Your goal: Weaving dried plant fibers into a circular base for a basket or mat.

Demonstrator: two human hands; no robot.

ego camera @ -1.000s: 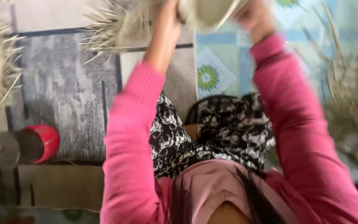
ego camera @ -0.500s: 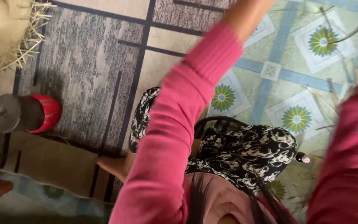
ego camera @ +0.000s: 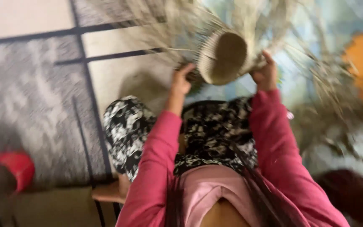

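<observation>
While half a second ago only the pink sleeves and the patterned lap showed, the half-woven basket is now back in view, held out in front of the person above the knees, its round base turned toward the camera and its loose straw ends fanning out around it. Both hands are closed on it: the left hand grips the rim on the left side, the right hand clasps the rim on the right, fingers curled behind the weave. That suggests the piece is being turned for inspection or for a fresh hold, with the weaving itself far from finished, since so many strands stand free. Below it lies the black-and-white patterned garment over the lap. Beyond, a bundle of dry straw lies on the tiled floor to the right, and a grey rug spreads left, with a red container at its lower edge, blurred.
</observation>
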